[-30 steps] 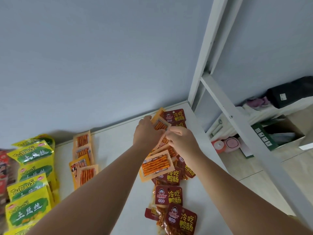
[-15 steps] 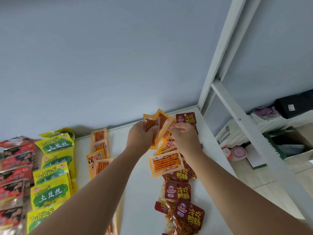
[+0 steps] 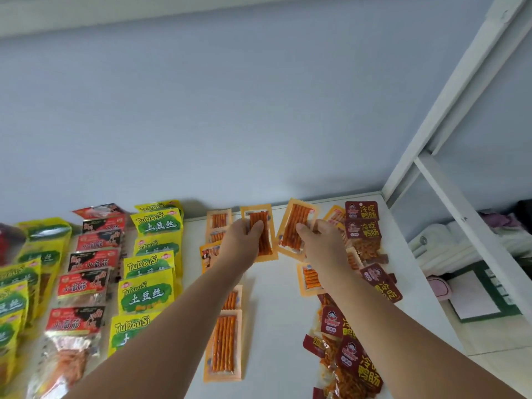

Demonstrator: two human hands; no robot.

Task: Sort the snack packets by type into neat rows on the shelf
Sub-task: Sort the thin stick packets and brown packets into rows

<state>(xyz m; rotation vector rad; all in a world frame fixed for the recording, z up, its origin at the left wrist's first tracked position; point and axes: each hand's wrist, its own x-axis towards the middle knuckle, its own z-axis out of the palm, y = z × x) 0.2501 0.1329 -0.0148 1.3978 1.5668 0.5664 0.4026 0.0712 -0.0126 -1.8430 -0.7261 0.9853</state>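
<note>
My left hand (image 3: 243, 243) grips an orange packet of spicy sticks (image 3: 260, 226) above the white shelf (image 3: 276, 312). Beside it my right hand (image 3: 319, 240) holds a second orange stick packet (image 3: 295, 223), tilted. Under my left arm runs a row of orange stick packets (image 3: 223, 344) toward the wall. Yellow-green TuDouSi packets (image 3: 148, 286) and red-black packets (image 3: 83, 283) lie in rows on the left. Dark-red duck-intestine packets (image 3: 361, 223) lie loosely at the right, with another orange packet (image 3: 309, 279) among them.
The grey-blue wall (image 3: 230, 110) rises behind the shelf. A white metal frame post (image 3: 449, 110) stands at the shelf's right edge. Beyond it, lower down, are white bedding (image 3: 449, 237), a pink item (image 3: 439, 286) and a green-edged box (image 3: 486, 295).
Both hands have lifted orange stick packets out of the mixed pile at the right and drawn them apart, one in each hand. The view has swung left, showing more sorted rows.
</note>
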